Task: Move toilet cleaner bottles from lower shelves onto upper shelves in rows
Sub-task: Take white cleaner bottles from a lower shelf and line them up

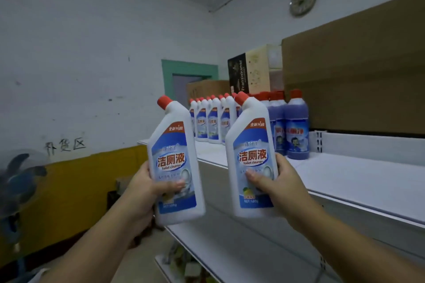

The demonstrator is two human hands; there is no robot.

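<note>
I hold two white toilet cleaner bottles with red caps and blue labels, both upright in the air in front of the white upper shelf point(358, 179). My left hand point(145, 188) grips the left bottle point(173, 158) low on its body. My right hand point(282, 181) grips the right bottle point(250, 151) the same way, close to the shelf's front edge. On the shelf's far end stands a row of several more white bottles point(212, 119). Beside them stand several purple bottles point(296, 126) with red caps.
A large brown cardboard box point(358, 76) fills the back of the upper shelf on the right, with a dark printed carton point(249, 73) behind the bottles. A lower white shelf point(230, 248) runs beneath. A fan point(20, 181) stands at the left by the yellow-painted wall.
</note>
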